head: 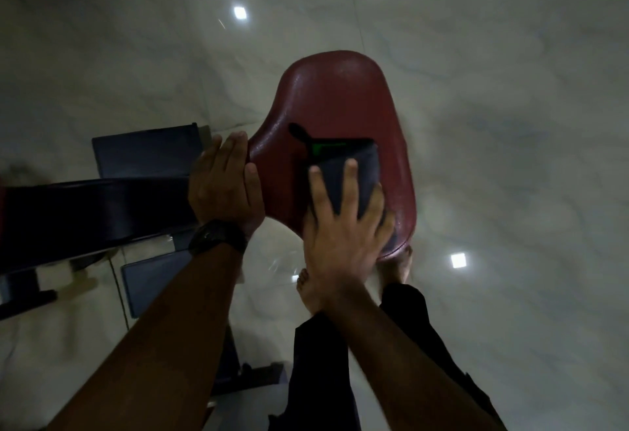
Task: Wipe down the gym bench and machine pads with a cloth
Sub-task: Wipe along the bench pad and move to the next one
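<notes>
You are looking straight down at a red padded seat [340, 97] above a glossy pale floor [493, 124]. Your right hand [343, 226] lies flat on a dark folded cloth [354, 161]. The cloth sits on the near half of the seat, toward its right side, with a small green patch [318, 148] at its far edge. The fingers [347, 192] of that hand are straight and spread apart, pressing the cloth down rather than gripping it.

Your left hand [224, 185] rests against the seat's left edge, fingers straight and held together, thumb lying on top of the pad. A dark watch [218, 236] is on that wrist. A long dark bench pad [95, 206] runs off to the left. Whether it touches the seat under your left hand cannot be told. Your bare feet [309, 291] stand on the floor just below the seat's near edge.

Some things that could go wrong from here:
- **Cloth slipping:** only a flat palm pins the cloth, so a quick stroke on the slick covering could bunch it or slide it out from under your fingers.
- **Missed areas:** the far half of the seat and the dark bench pad lie outside the cloth's present spot and could be skipped.
- **Hidden streaks:** the light is dim, so streaks may go unnoticed.
- **Seat moving:** hard pressure near the right edge might tip or turn the seat if your left hand lets go.
- **Wet floor:** any drips on that shiny floor could be slippery for bare feet.
</notes>
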`<move>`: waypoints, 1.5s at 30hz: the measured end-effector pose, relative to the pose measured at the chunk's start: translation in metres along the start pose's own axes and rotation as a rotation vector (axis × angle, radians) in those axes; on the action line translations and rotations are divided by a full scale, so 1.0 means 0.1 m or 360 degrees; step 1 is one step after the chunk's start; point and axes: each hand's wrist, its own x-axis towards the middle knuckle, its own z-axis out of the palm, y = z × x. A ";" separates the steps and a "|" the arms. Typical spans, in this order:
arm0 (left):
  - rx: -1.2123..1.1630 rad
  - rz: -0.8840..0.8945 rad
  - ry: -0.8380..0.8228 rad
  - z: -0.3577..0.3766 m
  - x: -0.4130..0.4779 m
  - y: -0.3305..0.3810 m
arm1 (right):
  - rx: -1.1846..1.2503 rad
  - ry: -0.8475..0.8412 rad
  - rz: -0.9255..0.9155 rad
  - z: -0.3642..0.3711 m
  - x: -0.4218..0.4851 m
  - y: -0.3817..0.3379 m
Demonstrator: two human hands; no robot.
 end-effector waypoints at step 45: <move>-0.0013 0.0042 0.0038 -0.01 -0.02 0.01 | 0.0065 -0.0004 0.0068 -0.02 -0.22 0.06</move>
